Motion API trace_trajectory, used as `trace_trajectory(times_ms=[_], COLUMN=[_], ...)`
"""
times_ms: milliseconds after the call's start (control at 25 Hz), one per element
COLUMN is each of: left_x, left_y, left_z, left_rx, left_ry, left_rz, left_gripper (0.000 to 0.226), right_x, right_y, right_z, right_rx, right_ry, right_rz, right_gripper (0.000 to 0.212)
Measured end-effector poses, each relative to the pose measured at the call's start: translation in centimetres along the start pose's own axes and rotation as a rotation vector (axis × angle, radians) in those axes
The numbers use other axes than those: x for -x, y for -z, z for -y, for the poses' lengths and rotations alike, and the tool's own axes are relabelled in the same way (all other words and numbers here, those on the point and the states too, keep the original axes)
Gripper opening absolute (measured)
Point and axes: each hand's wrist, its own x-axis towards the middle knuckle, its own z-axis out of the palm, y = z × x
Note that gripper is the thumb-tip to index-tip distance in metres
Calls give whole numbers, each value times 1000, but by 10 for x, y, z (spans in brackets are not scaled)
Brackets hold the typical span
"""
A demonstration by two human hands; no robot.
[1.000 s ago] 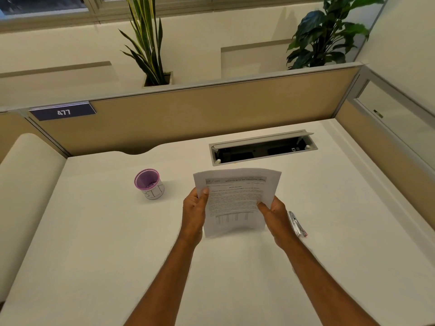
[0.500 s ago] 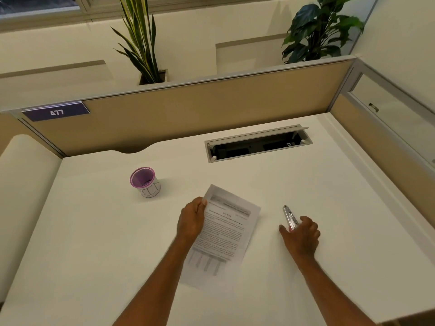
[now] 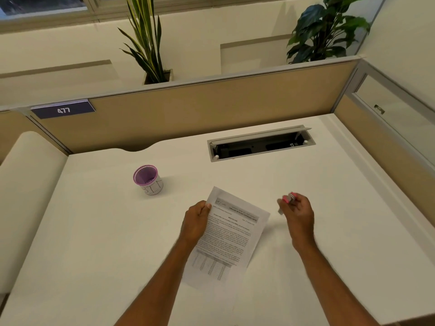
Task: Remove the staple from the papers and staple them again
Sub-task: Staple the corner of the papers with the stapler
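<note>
— Left hand (image 3: 196,220)?
— Pinching the papers (image 3: 229,238) at their ten o'clock corner, flat on the bench (image 3: 94,231).
— Right hand (image 3: 297,212)?
— Closed around a blurred tool, probably the stapler (image 3: 288,199), at the papers' two o'clock.

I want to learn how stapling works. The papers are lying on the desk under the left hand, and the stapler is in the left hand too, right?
Not quite. The stapler is in the right hand, lifted off the desk, as the head view shows. The papers do lie on the desk under the left hand.
</note>
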Motion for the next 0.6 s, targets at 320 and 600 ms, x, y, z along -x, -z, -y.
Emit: trace_trajectory(times_ms=[320,600], left_x=[13,23], left_y=[8,14], left_z=[-12,-24], left_rx=[-116,-232], left_ry=[-181,-276], left_rz=[-2,-16], left_gripper=[36,34], right_x=[12,8], right_y=[-65,-83], right_z=[82,74], right_rx=[610,838], right_ry=[495,517], right_rz=[612,756], right_gripper=[52,55])
